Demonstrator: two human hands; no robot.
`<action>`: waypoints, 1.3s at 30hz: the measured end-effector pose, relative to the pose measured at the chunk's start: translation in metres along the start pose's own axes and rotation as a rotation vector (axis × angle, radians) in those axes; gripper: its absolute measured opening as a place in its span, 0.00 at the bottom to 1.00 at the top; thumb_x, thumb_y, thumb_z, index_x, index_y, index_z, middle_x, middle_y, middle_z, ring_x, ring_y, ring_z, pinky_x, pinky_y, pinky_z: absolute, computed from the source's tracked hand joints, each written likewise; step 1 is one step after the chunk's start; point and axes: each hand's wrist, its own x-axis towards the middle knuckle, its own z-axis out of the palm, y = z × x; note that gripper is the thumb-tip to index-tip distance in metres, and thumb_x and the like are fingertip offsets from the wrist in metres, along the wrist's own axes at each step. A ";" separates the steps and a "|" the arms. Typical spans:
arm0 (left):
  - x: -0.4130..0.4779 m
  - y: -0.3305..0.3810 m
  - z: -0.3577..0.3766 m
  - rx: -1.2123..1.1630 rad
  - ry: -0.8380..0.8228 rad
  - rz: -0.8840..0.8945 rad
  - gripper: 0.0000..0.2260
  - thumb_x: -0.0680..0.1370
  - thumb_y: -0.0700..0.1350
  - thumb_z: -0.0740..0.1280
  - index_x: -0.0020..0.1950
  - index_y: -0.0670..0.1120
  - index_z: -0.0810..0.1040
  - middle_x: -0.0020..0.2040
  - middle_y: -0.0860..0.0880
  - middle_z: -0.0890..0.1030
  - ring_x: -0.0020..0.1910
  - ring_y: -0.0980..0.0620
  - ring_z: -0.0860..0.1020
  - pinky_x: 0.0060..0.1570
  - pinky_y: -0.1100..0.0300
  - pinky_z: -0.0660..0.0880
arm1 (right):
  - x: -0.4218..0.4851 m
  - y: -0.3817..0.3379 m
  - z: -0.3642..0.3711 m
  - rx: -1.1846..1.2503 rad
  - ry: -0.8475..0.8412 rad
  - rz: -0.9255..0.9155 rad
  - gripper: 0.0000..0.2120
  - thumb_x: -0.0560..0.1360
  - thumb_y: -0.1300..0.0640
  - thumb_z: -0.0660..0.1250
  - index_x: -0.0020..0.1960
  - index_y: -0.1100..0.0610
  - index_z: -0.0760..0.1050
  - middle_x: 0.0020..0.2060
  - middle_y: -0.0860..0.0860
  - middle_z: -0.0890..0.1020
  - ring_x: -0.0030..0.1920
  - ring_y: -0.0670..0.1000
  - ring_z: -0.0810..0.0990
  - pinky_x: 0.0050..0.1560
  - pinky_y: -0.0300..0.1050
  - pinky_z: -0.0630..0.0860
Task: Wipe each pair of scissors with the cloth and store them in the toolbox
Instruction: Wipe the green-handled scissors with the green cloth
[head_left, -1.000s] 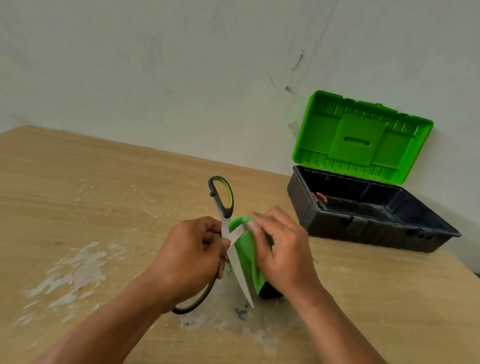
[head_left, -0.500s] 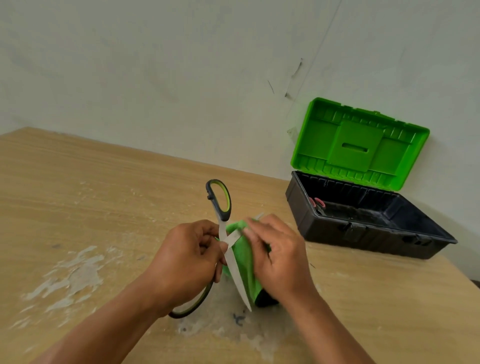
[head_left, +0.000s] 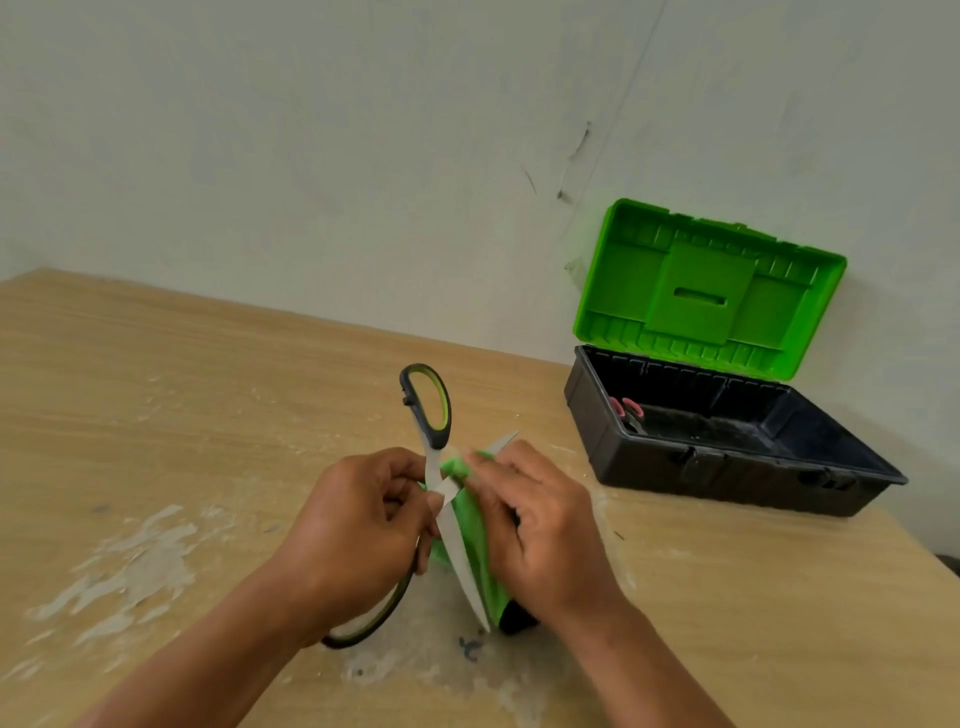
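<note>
My left hand (head_left: 358, 530) grips a pair of scissors (head_left: 457, 561) with black and green handles, blades spread wide apart. One handle loop points up and away, the other hangs below my left wrist. My right hand (head_left: 540, 525) holds a green cloth (head_left: 470, 519) pressed around the blade that points away to the right. The other blade points down toward me, bare. The toolbox (head_left: 727, 447), black with its green lid open, stands at the right by the wall. Pink-handled scissors (head_left: 628, 410) lie inside its left end.
The wooden table (head_left: 182, 415) has worn pale patches at the left and under my hands. A white wall runs behind the table. The table's right edge lies just beyond the toolbox.
My right hand has slid the cloth a little farther up the blade toward its tip. The view has shifted slightly; the scissors stay spread in my left hand.
</note>
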 end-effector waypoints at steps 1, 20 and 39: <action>0.001 0.000 0.000 0.012 0.000 -0.004 0.06 0.80 0.37 0.65 0.49 0.44 0.81 0.34 0.41 0.83 0.26 0.51 0.79 0.26 0.66 0.70 | 0.003 0.010 -0.001 -0.039 0.041 0.027 0.11 0.81 0.62 0.67 0.61 0.62 0.84 0.41 0.51 0.79 0.39 0.48 0.77 0.39 0.35 0.74; 0.006 0.001 -0.009 -0.109 -0.065 -0.147 0.20 0.74 0.28 0.63 0.60 0.45 0.81 0.36 0.48 0.85 0.34 0.54 0.82 0.30 0.65 0.73 | 0.003 -0.003 -0.006 0.039 -0.023 -0.027 0.10 0.80 0.60 0.71 0.60 0.60 0.84 0.50 0.51 0.83 0.50 0.46 0.82 0.48 0.39 0.80; 0.003 0.003 -0.005 -0.050 -0.095 -0.021 0.23 0.75 0.29 0.64 0.63 0.50 0.81 0.36 0.47 0.82 0.33 0.56 0.81 0.29 0.70 0.71 | 0.009 -0.006 0.007 0.009 0.103 0.046 0.10 0.82 0.60 0.68 0.59 0.61 0.85 0.45 0.52 0.78 0.43 0.47 0.79 0.41 0.37 0.75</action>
